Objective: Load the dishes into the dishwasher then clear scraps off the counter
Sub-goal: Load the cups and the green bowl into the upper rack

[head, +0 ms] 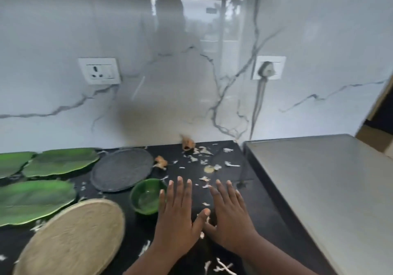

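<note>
From my head view, my left hand and right hand lie spread flat on the black counter, holding nothing. The green bowl sits at nine o'clock of my left hand, touching my little finger; glazed, probably slick and breakable, best gripped by its rim. Scraps lie at twelve o'clock, light and flaky

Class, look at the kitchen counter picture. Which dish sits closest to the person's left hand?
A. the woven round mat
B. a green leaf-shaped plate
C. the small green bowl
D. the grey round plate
C: the small green bowl sits right beside the fingers of the left hand, while the grey round plate, leaf-shaped plates and woven mat lie farther left.
</note>
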Tool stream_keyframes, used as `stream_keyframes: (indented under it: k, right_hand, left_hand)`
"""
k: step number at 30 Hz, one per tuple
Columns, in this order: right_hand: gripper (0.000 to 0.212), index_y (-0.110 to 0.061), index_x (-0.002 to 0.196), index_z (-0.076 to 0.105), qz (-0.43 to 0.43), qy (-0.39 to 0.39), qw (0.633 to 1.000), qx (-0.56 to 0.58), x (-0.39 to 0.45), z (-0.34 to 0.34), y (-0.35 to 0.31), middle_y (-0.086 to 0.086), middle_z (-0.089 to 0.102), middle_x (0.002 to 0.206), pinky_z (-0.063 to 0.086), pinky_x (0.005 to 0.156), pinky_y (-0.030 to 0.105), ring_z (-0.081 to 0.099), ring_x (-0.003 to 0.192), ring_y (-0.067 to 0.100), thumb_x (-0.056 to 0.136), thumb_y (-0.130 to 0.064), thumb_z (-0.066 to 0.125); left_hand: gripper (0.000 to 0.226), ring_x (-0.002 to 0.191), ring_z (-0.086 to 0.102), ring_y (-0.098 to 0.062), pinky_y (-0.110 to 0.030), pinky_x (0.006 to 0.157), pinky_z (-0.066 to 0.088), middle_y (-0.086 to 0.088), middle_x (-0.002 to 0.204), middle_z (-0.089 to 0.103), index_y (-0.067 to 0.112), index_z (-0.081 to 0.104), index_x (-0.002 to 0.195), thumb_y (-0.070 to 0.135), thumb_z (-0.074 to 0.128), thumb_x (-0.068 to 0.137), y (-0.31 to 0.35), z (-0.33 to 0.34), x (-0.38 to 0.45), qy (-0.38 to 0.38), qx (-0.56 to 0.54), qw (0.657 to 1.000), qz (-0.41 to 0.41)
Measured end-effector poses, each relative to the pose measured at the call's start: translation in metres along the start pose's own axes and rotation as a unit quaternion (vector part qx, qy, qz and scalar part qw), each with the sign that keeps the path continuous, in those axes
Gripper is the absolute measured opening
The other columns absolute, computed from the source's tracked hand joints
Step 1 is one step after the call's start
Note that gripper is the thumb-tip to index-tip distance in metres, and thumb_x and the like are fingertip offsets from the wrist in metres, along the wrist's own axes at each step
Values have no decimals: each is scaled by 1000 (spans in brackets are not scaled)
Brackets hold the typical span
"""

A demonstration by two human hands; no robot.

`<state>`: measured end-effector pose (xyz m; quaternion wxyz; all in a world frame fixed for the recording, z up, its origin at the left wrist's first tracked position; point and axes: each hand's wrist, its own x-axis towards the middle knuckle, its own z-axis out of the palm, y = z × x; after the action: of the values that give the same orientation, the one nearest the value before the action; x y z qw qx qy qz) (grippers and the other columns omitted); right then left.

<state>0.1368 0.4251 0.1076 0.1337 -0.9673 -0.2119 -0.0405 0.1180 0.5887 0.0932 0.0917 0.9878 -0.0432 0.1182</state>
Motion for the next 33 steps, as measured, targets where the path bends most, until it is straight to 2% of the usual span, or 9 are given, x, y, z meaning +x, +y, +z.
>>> stream_keyframes:
  k: [4, 7, 9, 13, 16, 19, 22, 25, 33]
  right_hand:
    - [95, -27, 153, 1, -21, -76, 994, 69, 35, 18, -39, -5, -6, 162, -7, 117, 34, -22, 141, 9, 82, -68, 48]
    - [106, -24, 154, 0, -29, -129, 986, 101, 59, 29, -60, -6, 1, 162, 0, 118, 34, -11, 147, 15, 77, -64, 61]
    - [111, -23, 153, -2, -33, -146, 981, 125, 74, 38, -69, -5, 3, 161, 4, 119, 35, -7, 148, 17, 74, -60, 66]
    - [119, -23, 153, -2, -21, -139, 969, 204, 100, 53, -83, -3, 15, 159, 17, 119, 32, 12, 147, 17, 68, -55, 75]
    - [119, -27, 151, 2, -8, -118, 956, 270, 109, 58, -86, -3, 24, 153, 26, 113, 27, 26, 140, 14, 64, -46, 80]
    - [114, -44, 142, 4, -11, -92, 928, 361, 106, 62, -81, -10, 24, 143, 30, 109, 23, 30, 135, 7, 61, -41, 83]
    - [118, -46, 140, 8, 0, -31, 892, 450, 101, 48, -67, -10, 34, 139, 38, 106, 23, 42, 127, 1, 54, -44, 88]
    - [120, -41, 142, 15, 27, 48, 842, 537, 93, 23, -46, -7, 44, 131, 51, 95, 30, 55, 116, 10, 50, -31, 93]
    - [93, -22, 124, 45, 223, 229, 641, 698, 25, -38, 39, 6, 59, 112, 57, 75, 39, 65, 92, 18, 43, -45, 84]
  left_hand:
    - [88, 140, 27, -35, -44, 113, 8, -16, 150, 36, 10, 30, 147, 73, 12, 88, -53, -2, -3, -1, -25, 995, -91]
    - [111, 147, -2, -26, -38, 115, -10, -9, 160, 3, 17, 4, 153, 86, -13, 67, -79, -4, -3, 26, -58, 986, -156]
    - [111, 147, -9, -21, -35, 112, -13, -4, 160, -7, 23, -5, 152, 89, -10, 63, -90, -7, -3, 26, -102, 971, -215]
    - [86, 146, 13, -17, -36, 117, 11, -3, 159, 14, 23, 8, 152, 70, 32, 85, -102, -12, 5, 37, -308, 911, -272]
    - [77, 125, 47, -17, -27, 95, 35, -3, 142, 46, 22, 22, 150, 62, 40, 87, -102, -20, 14, 68, -442, 834, -324]
    - [71, 106, 55, -13, -28, 84, 40, 1, 126, 56, 20, 34, 144, 62, 38, 86, -98, -23, 22, 97, -504, 786, -344]
    - [74, 108, 60, -22, -42, 95, 47, -8, 121, 60, 18, 46, 132, 70, 35, 81, -92, -25, 33, 108, -579, 732, -343]
    - [53, 98, 64, -24, -37, 80, 50, -11, 107, 65, 18, 48, 125, 57, 34, 92, -69, -28, 50, 73, -658, 672, -332]
    - [45, 88, 64, -20, -32, 73, 45, -9, 95, 70, 15, 63, 102, 51, 36, 94, 65, -18, 77, -114, -697, 672, -223]
